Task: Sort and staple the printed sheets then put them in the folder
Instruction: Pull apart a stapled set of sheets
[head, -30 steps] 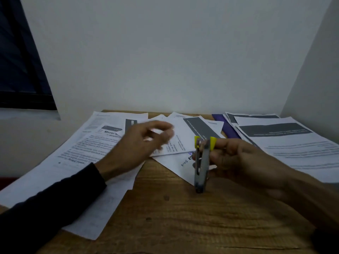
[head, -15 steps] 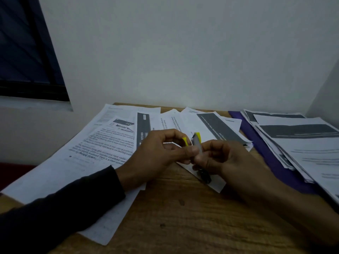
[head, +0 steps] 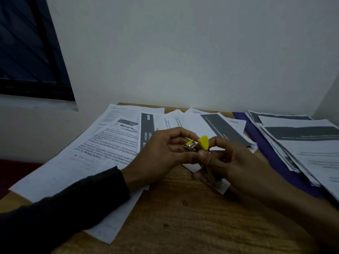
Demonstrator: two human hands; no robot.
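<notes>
Setting: a dim wooden desk (head: 183, 226) against a pale wall, with a dark window (head: 27, 52) at 10 o'clock.
Stapler (head: 202, 154): small, metal with yellow ends, held above the desk at the centre of the view, between both hands. Its yellow tips point toward 12 o'clock and the metal body slants down toward 5 o'clock.
Left hand (head: 161, 154): comes in from 8 o'clock in a black sleeve (head: 64, 213). The fingers curl over and pinch the stapler's upper end.
Right hand (head: 233, 162): comes in from 4 o'clock. The fingers and thumb are wrapped round the stapler's body.
Loose sheets (head: 102, 147): printed pages fanned across the desk from 9 o'clock to 1 o'clock, overlapping, some under the hands.
Folder (head: 271, 154): purple, lying flat at 3 o'clock.
Stack (head: 302, 143): printed pages piled on the folder, with dark header bands showing.
</notes>
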